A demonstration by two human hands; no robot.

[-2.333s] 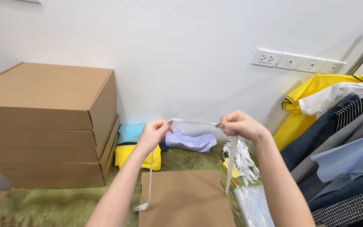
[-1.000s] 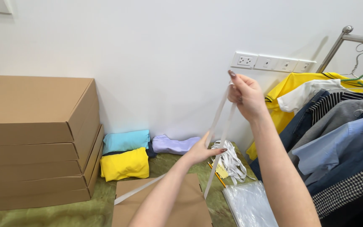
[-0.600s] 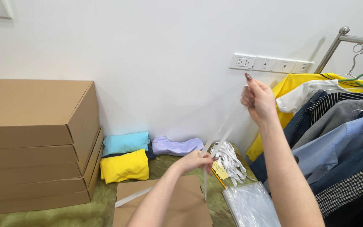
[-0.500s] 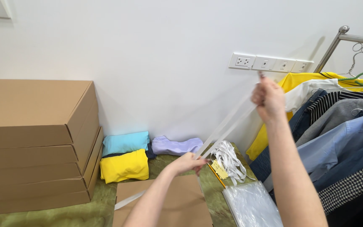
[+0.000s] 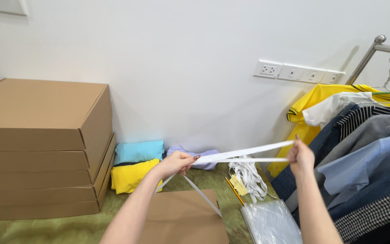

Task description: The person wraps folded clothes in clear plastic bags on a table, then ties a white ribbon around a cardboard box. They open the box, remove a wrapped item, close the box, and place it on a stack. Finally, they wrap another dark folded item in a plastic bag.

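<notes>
Head view: a white strip [image 5: 244, 155], doubled into two flat bands, is stretched taut in the air between both hands, above the flat cardboard sheet [image 5: 183, 219] on the green carpet [image 5: 55, 226]. The left hand [image 5: 177, 163] is closed in a pinch on the strip's near end, directly over the sheet's upper left corner; two loose tails hang from it down across the sheet. The right hand [image 5: 300, 157] is closed on the far end, to the right of the sheet and slightly higher.

Judgement: keeping both bands flat and evenly tensioned, without twist, would serve this handling best; the hanging tails could snag the sheet edge.

A bundle of similar white strips [image 5: 248, 175] lies just beyond the sheet's right corner, with clear plastic bags [image 5: 271, 222] beside its right edge. Folded clothes [image 5: 136, 166] sit behind the sheet against the wall. Stacked cardboard boxes [image 5: 41, 144] stand to its left; hanging garments [image 5: 366, 153] to its right.
</notes>
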